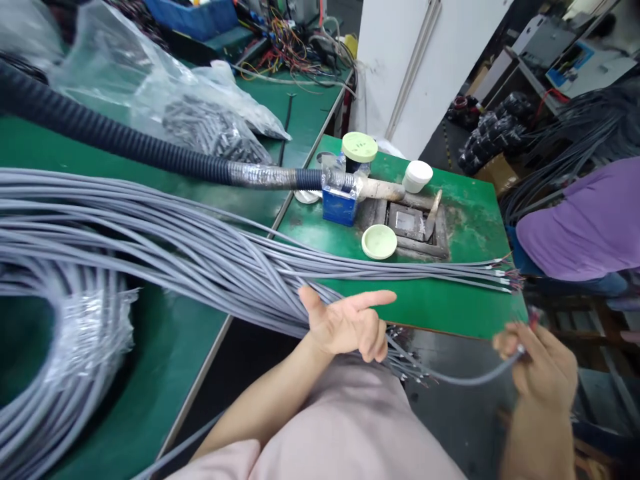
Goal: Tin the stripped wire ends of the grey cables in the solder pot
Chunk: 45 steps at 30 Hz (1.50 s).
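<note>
My right hand point(543, 363), slightly blurred, is closed around the end of one grey cable point(470, 381), whose coloured wires poke out above the fingers. My left hand point(350, 323) is held palm up over the near edge of the green table, with the thumb and index finger stretched out and the other fingers curled. Nothing shows in it. Right behind it runs a thick bundle of grey cables point(200, 243), with several stripped ends point(500, 275) lying on the table. More cable ends point(407, 363) hang below the table's edge by my left wrist.
A solder pot point(407, 221) with a scraper point(433, 215) sits on the small green table, beside a pale dish point(379, 241), a white jar point(417, 176) and a blue box point(339, 205). A black hose point(150, 148) crosses the left bench. A person in purple point(585, 220) sits at right.
</note>
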Tool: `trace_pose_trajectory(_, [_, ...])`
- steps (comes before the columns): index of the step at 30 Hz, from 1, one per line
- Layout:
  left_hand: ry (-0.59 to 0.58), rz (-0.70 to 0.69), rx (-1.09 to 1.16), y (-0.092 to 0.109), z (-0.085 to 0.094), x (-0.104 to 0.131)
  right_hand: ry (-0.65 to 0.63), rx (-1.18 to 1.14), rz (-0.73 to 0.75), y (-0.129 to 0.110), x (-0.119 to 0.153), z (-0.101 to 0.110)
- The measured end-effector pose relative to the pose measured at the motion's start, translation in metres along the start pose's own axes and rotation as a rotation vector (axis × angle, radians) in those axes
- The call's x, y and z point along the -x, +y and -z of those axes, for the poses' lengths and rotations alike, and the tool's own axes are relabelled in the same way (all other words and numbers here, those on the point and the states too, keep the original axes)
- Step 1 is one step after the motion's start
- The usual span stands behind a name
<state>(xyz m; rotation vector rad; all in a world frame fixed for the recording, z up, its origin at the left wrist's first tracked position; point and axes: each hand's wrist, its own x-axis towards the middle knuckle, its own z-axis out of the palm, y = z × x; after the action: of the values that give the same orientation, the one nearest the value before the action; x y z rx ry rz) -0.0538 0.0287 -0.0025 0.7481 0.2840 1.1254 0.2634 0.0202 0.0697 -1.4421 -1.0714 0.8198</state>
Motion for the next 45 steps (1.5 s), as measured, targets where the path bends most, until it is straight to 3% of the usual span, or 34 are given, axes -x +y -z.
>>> trace_pose_trajectory(4, [-0.119, 0.206, 0.144, -0.028, 0.012, 0.005, 0.073, -0.023, -0.279, 0.058, 0.041, 0.048])
trace_pose_trajectory(8, [-0.206, 0.331, 0.156, -0.049, 0.018, 0.005, -0.001, 0.093, -0.54, 0.126, 0.073, 0.06])
trace_pose_trajectory(11, [-0.256, 0.33, 0.096, -0.043, 0.014, 0.004, -0.182, 0.369, -0.658, 0.164, 0.088, 0.056])
trace_pose_trajectory(14, [-0.28, 0.227, 0.043, -0.018, -0.002, 0.0, -0.399, 0.584, -0.611, 0.179, 0.093, 0.049])
trace_pose_trajectory(18, [-0.262, 0.127, -0.023, 0.009, -0.027, -0.007, -0.576, 0.691, -0.481, 0.174, 0.086, 0.037])
trace_pose_trajectory(22, [-0.124, 0.115, -0.174, 0.006, -0.038, -0.008, -0.629, 0.707, -0.419, 0.162, 0.079, 0.029])
trace_pose_trajectory(26, [-0.016, 0.055, -0.705, -0.001, -0.04, -0.013, -0.639, 0.584, -0.423, 0.15, 0.085, 0.022])
trace_pose_trajectory(31, [-0.027, -0.208, -1.475, 0.001, -0.035, -0.046, -0.654, 0.437, -0.389, 0.128, 0.092, 0.008])
trace_pose_trajectory(35, [-0.053, -0.251, -1.911, -0.005, -0.024, -0.072, -0.658, 0.338, -0.39, 0.113, 0.094, -0.005])
trace_pose_trajectory(40, [-0.017, -0.295, -2.043, -0.001, -0.018, -0.071, -0.663, 0.27, -0.378, 0.106, 0.098, -0.011])
trace_pose_trajectory(45, [0.217, -0.303, -2.102, 0.027, 0.0, -0.051, -0.67, 0.274, -0.377, 0.103, 0.098, -0.014])
